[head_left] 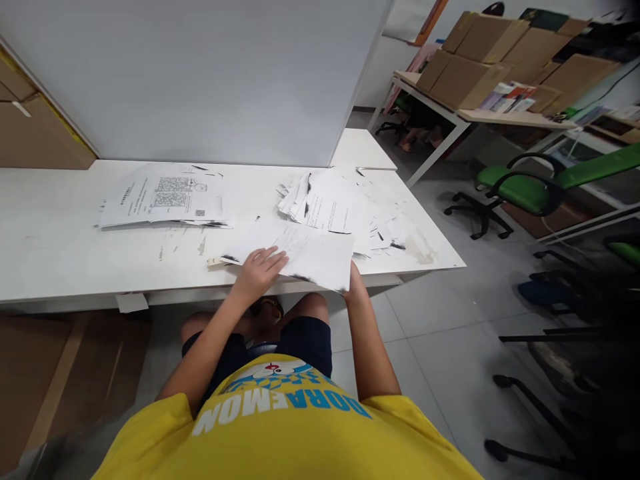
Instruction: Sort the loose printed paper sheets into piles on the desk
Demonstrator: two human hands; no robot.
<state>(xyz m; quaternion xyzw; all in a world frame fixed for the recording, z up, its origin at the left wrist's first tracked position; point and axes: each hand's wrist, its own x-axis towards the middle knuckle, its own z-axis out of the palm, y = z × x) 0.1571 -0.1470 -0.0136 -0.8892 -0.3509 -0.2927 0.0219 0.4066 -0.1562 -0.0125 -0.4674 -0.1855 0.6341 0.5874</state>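
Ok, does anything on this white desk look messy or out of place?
Yes. The white paper pile on the right is fanned out and askew, unlike the squared printed stack on the left. The sheets under the left hand overhang the desk edge.

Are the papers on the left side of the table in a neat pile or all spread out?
Fairly neat pile. The left stack of papers lies flat, its sheets mostly squared up with only a few edges poking out.

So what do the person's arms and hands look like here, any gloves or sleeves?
Both arms are bare from short yellow sleeves down. The left hand has no glove, ring or watch showing. The right hand is mostly hidden, so nothing can be told there.
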